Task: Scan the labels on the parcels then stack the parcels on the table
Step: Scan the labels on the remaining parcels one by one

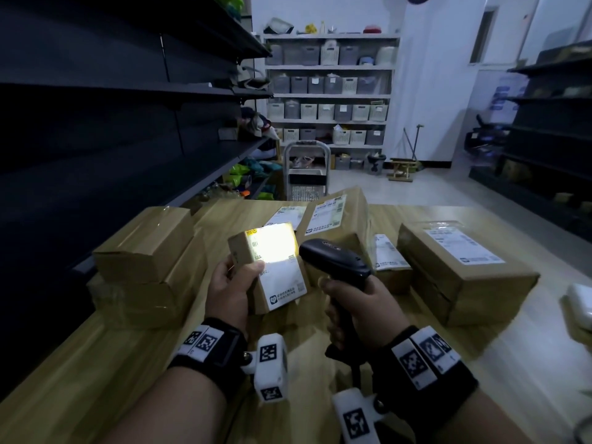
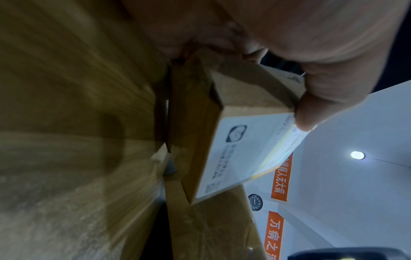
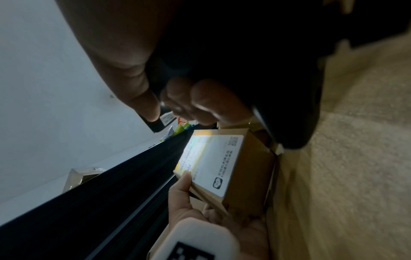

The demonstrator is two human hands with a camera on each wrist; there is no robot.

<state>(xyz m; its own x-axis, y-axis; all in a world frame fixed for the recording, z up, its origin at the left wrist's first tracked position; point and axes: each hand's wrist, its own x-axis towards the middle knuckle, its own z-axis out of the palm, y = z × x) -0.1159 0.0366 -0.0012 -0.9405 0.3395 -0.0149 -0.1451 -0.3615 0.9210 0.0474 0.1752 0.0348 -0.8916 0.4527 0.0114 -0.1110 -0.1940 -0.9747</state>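
My left hand (image 1: 232,283) grips a small cardboard parcel (image 1: 250,251) above the wooden table (image 1: 96,363), thumb lying on its white label (image 1: 282,283). The label's upper half glows under the scanner's light. My right hand (image 1: 355,302) holds a black handheld scanner (image 1: 336,257) by its handle, its head aimed at that label from the right. In the left wrist view the thumb (image 2: 311,105) presses the parcel (image 2: 240,98) at the label's edge. The right wrist view shows fingers (image 3: 200,100) wrapped round the scanner (image 3: 266,61), with the lit label (image 3: 211,161) beyond.
Two stacked boxes (image 1: 144,264) stand at the left. Labelled parcels (image 1: 336,216) lie behind, and a large one (image 1: 461,267) sits at the right. A white object (image 1: 579,302) is at the right edge. Dark shelving (image 1: 112,107) runs along the left.
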